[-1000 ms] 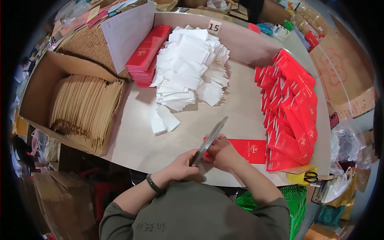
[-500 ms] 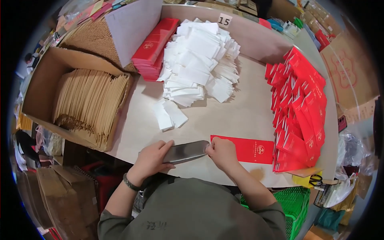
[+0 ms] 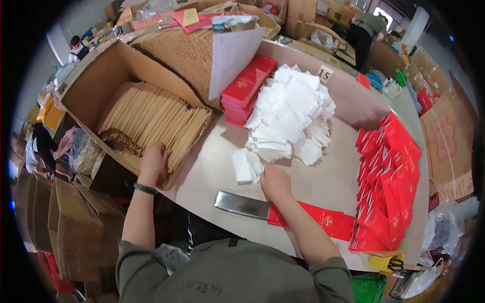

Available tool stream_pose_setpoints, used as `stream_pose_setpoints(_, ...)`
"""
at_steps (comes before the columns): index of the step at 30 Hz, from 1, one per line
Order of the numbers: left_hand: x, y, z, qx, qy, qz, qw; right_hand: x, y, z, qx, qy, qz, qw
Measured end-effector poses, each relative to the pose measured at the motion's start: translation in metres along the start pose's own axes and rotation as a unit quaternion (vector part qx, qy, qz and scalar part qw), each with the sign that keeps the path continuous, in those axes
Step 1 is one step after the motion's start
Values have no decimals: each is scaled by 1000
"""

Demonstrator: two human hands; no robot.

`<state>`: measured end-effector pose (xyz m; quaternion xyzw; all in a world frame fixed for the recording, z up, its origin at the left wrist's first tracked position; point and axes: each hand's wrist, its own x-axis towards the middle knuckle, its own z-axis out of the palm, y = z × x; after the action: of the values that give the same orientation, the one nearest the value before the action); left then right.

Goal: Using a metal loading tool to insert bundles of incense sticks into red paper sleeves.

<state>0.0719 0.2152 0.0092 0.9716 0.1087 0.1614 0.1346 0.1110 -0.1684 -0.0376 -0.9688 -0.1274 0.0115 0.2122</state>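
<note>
My left hand is at the near right corner of a cardboard box. Its fingers close on one of the thin brown flat pieces packed upright there. My right hand pinches the edge of the small white paper slips lying before the big white heap. Below that hand, a shiny grey metal strip lies on the table, its right end meeting a flat red paper sleeve. My right forearm crosses the sleeve and hides part of it.
A stack of red sleeves stands behind the white heap. Many filled red sleeves pile up at the right. Another box of brown pieces sits behind a white sheet. Scissors lie at the near right edge.
My hands have let go of the metal strip, which now lies at the red sleeve. The left hand has moved to the box, the right to the white slips. The view has swung left.
</note>
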Motion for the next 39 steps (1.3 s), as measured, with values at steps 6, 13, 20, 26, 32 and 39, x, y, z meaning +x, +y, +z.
stream_pose_setpoints(6, -2, -14, 0, -34, -44, 5, 998, -17, 10, -33, 77, 55, -84, 992)
stream_pose_setpoints(13, -1, -10, -2, -62, 164, 25, 984, -73, 7, -34, -10, -59, -291, 955)
stream_pose_setpoints(20, -69, 75, -28, -381, -350, 62, 853, -104, 13, -64, 94, 4, -177, 980)
stream_pose_setpoints(26, -77, 113, 27, -286, -417, 2, 863, -114, 28, -48, 111, -56, -220, 967)
stream_pose_setpoints(32, -112, 190, 58, -275, -145, 238, 920, -116, 10, -50, 98, -45, -164, 981)
stream_pose_setpoints(39, -135, 232, 65, -442, -287, 105, 843, -116, 21, -39, 83, -4, -188, 979)
